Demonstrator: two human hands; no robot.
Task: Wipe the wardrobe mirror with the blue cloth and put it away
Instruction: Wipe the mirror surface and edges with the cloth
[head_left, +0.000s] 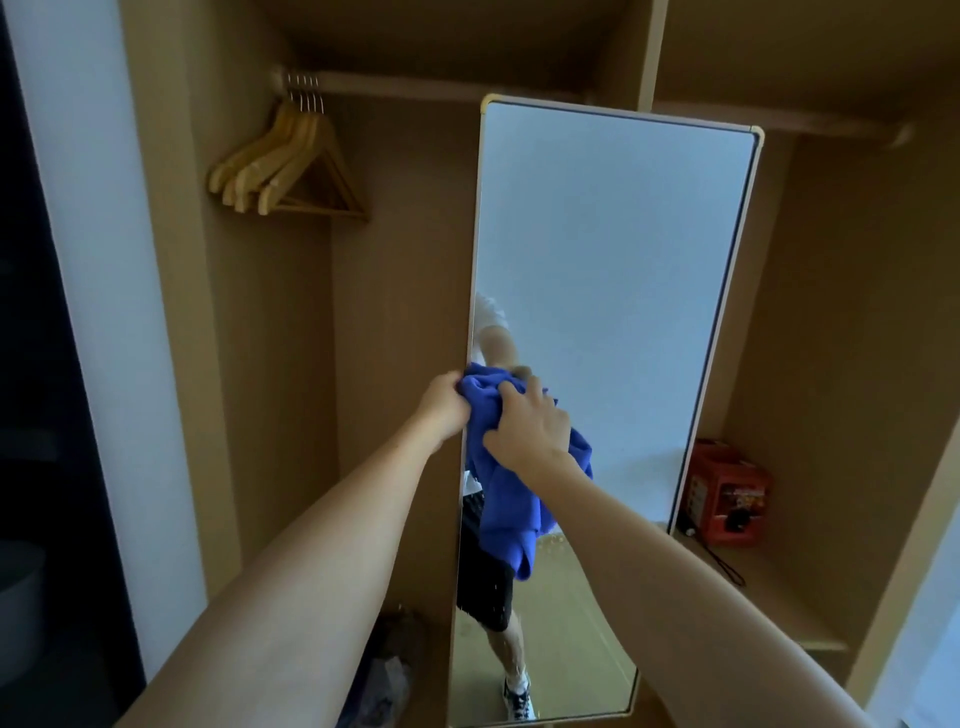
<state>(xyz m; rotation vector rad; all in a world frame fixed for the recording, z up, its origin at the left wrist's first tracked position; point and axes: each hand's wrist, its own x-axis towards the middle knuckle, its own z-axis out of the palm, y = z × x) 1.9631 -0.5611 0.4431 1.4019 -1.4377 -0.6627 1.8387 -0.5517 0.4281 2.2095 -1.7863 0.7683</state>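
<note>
A tall framed mirror (613, 249) stands inside the open wooden wardrobe, slightly tilted. A bunched blue cloth (506, 499) hangs in front of the mirror's lower left part. My left hand (441, 402) grips the cloth's upper left end near the mirror's left edge. My right hand (530, 428) grips the cloth from the right, its fingers curled into the fabric. Both hands are close together. The loose end of the cloth hangs down below them. Whether the cloth touches the glass cannot be told.
Several wooden hangers (291, 166) hang from the rail at upper left. A red box (724, 499) with a black cord sits on the shelf right of the mirror. A dark bag (387, 670) lies on the wardrobe floor at the left.
</note>
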